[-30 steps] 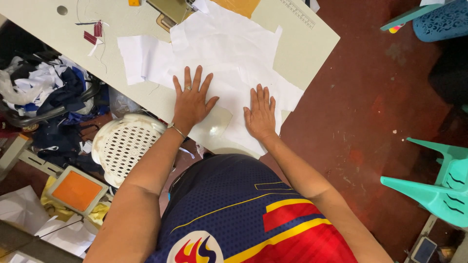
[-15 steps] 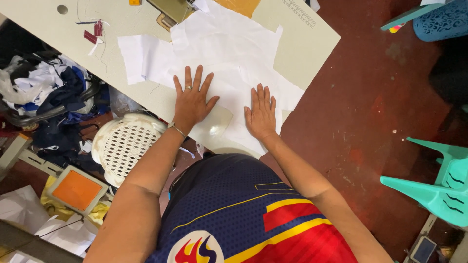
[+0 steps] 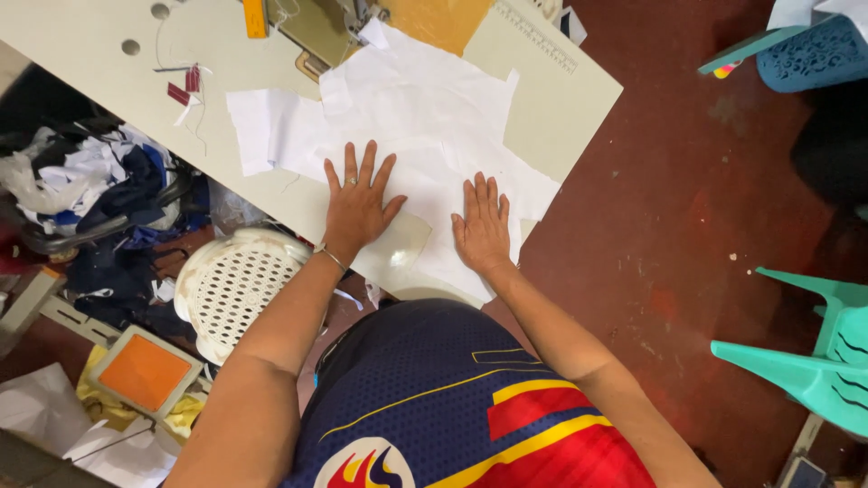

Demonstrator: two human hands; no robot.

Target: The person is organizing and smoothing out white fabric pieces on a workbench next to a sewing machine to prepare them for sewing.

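Note:
A large piece of white fabric point(image 3: 425, 117) lies spread on a pale worktable point(image 3: 81, 45). My left hand point(image 3: 357, 203) rests flat on the cloth with fingers spread, a ring on one finger and a thin bracelet at the wrist. My right hand point(image 3: 482, 224) lies flat, palm down, on the cloth's near right part. Neither hand holds anything. A smaller white piece point(image 3: 253, 126) sticks out at the left of the cloth.
A ruler point(image 3: 535, 36) lies at the table's far right corner. Red scraps point(image 3: 185, 86) sit at the left. A white perforated stool point(image 3: 231, 285) stands below the table edge beside a heap of dark and white fabric point(image 3: 90, 190). Teal plastic chairs point(image 3: 814, 352) stand on the red floor.

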